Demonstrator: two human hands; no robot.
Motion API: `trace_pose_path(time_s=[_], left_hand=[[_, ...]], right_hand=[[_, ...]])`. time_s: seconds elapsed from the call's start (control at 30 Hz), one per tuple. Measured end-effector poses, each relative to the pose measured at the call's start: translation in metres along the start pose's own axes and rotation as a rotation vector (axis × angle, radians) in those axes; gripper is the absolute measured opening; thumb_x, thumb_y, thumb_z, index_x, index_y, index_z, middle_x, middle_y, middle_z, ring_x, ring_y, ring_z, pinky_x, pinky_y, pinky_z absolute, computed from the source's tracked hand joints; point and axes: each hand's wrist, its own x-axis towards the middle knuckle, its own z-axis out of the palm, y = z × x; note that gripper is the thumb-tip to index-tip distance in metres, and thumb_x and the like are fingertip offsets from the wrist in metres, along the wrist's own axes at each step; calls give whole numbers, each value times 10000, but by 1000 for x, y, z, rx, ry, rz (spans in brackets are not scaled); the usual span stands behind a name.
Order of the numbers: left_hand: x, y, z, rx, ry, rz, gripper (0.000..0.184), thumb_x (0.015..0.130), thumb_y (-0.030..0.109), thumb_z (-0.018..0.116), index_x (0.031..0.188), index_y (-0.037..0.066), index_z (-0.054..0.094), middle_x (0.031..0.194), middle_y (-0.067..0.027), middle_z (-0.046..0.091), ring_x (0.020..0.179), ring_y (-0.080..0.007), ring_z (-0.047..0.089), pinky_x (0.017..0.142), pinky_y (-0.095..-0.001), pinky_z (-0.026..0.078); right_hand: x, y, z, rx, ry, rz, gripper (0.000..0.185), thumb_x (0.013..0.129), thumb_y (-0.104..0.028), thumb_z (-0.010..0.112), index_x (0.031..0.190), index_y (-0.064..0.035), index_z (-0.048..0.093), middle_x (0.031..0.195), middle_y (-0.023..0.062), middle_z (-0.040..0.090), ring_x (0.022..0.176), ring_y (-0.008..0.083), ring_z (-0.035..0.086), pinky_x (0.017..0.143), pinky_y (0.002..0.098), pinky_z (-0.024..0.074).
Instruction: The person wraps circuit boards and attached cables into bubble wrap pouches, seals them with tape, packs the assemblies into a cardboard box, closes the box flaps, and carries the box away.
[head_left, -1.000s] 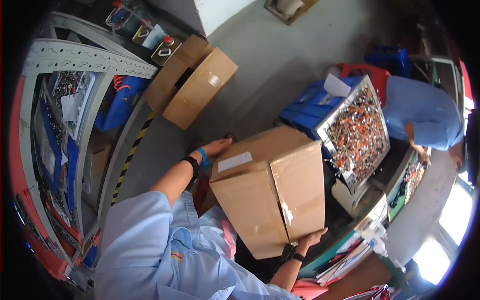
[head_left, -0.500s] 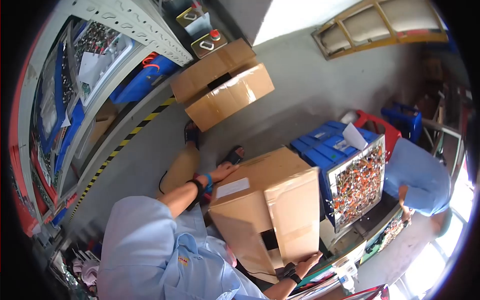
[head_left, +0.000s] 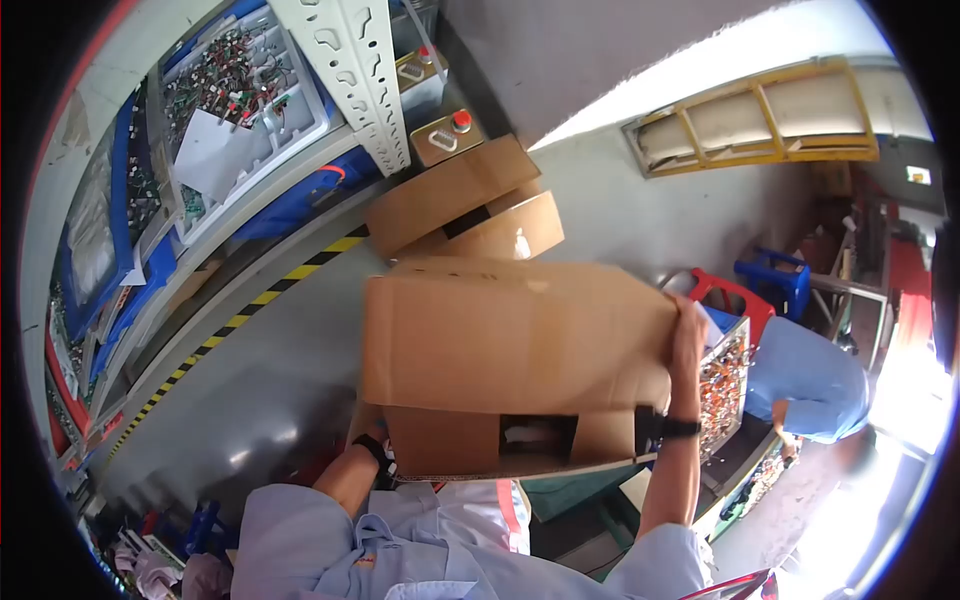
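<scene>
A large brown cardboard box (head_left: 520, 340) is held up in front of my body, its taped long side uppermost and a dark handle slot (head_left: 537, 436) facing me. My right hand (head_left: 688, 335) is closed round the box's right edge, a black band on the wrist. At the lower left corner, my left hand (head_left: 380, 470) is against the box. Its fingers are mostly hidden by the cardboard.
Beyond the box, another cardboard box (head_left: 455, 195) stands on the floor beside a metal rack (head_left: 345, 70) with trays of small parts. On the right, a co-worker (head_left: 810, 380) bends near a tray of orange-tipped parts (head_left: 724, 385). A yellow-framed panel (head_left: 760, 110) lies at the back.
The box has been lifted, turned and moved left, away from the blue crates. My right hand has moved up to its right edge, and my left hand has gone from its top to its lower left.
</scene>
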Motion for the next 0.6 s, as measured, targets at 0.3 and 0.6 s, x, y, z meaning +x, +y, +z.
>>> trace_pose_path(time_s=[0.3, 0.6], left_hand=[[92, -13, -3, -111, 33, 374, 470, 965, 413, 507, 1275, 62, 550, 1292, -82, 577, 1150, -262, 548, 986, -405, 427], [141, 57, 11, -555, 287, 329, 497, 984, 455, 460, 1288, 66, 519, 1262, -86, 576, 1134, -238, 562, 976, -374, 456]], right_hand=[[145, -109, 145, -412, -178, -492, 340, 954, -308, 390, 1098, -156, 658, 1116, 135, 662, 1035, 350, 607, 888, 416, 479], [202, -131, 254, -309, -273, -542, 308, 915, -307, 515, 1111, -129, 672, 1024, 184, 674, 994, 361, 631, 862, 414, 492]])
